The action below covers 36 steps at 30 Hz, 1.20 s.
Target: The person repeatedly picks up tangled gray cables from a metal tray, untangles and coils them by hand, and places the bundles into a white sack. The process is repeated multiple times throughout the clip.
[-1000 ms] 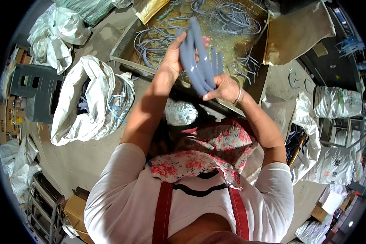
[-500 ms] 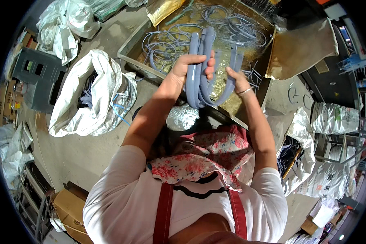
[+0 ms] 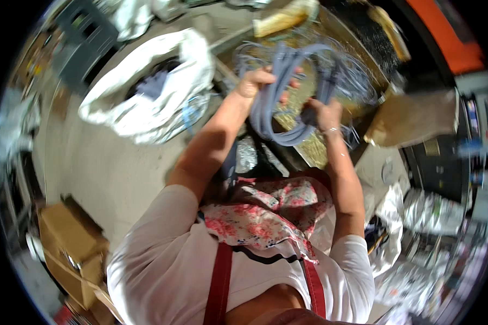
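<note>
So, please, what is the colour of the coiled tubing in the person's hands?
The coiled tubing is greyish blue, best seen in the head view.

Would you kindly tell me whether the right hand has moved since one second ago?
Yes: the right hand has shifted away from the near rim of the large tray, farther out over its inside.

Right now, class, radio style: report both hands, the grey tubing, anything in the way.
Left hand gripping coiled grey tubing. Right hand at its right side, grip blurred. Held over tray; loose thinner strands lie in there beyond.
</note>
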Available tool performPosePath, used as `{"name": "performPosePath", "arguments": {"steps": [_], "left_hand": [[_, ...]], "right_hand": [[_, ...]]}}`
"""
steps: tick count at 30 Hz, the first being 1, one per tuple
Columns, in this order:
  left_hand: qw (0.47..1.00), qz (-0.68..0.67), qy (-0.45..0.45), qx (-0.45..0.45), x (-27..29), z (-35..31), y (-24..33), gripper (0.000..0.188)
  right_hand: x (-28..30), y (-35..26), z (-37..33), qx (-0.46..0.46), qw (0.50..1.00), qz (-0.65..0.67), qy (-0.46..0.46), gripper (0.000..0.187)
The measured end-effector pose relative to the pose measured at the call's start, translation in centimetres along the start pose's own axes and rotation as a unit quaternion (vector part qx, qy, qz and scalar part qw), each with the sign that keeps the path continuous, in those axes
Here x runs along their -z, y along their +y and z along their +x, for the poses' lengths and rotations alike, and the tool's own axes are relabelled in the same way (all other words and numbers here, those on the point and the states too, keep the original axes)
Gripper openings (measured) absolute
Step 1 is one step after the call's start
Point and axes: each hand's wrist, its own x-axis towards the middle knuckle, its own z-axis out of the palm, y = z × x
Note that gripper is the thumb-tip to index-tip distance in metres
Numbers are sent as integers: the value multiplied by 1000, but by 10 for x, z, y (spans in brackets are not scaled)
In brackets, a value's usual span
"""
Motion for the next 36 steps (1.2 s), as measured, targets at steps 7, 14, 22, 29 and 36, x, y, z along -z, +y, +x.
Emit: {"name": "performPosePath", "arguments": {"steps": [7,14,22,29,36], "left_hand": [[454,722,436,-288,-85,-119,83,47],[278,306,870,-268,-50,-274,148,90],[523,307,752,-259,-9,-340,163,27],[597,401,660,-217,-33,-327,176,31],[623,384,647,-216,-9,-314,202,32]], "right_hand": [[-66,-126,15,167,972,144,87,9],[-242,-216,35,519,822,-122,198,38],[-324,-192,-16,564,728,-369,-126,33],[-394,-210,-10,416,692,-527,-265,22],[-423,-189,-33,164,822,-425,-341,34]]}}
